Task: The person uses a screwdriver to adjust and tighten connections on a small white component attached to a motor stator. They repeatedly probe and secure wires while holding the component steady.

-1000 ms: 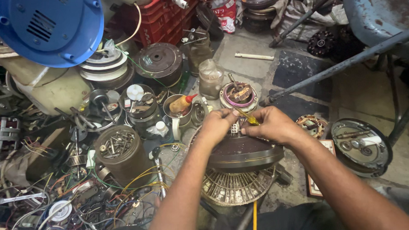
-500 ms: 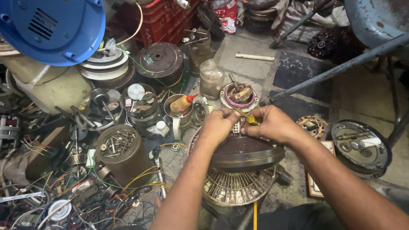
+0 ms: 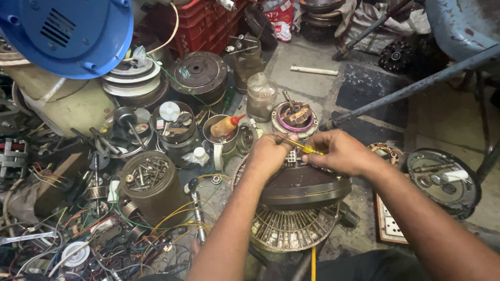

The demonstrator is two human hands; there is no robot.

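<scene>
A dark round motor housing (image 3: 304,186) rests on a ribbed metal fan plate (image 3: 291,228) in front of me. My right hand (image 3: 341,152) grips a thin screwdriver with a yellow handle (image 3: 302,146), its tip pointing left over the top of the housing. My left hand (image 3: 269,155) rests on the housing's upper left edge, fingers curled at a small white terminal block (image 3: 291,156) beside the tool's shaft.
A tin of screws (image 3: 149,178), a yellow squeeze bottle in a cup (image 3: 225,128), a wound stator (image 3: 295,117), tangled wires (image 3: 91,234), a blue fan cover (image 3: 65,23), a red crate (image 3: 204,17) and a round lid with parts (image 3: 442,180) surround me.
Both hands stay on top of the motor housing; the screwdriver has shifted only slightly. The view has drifted a little.
</scene>
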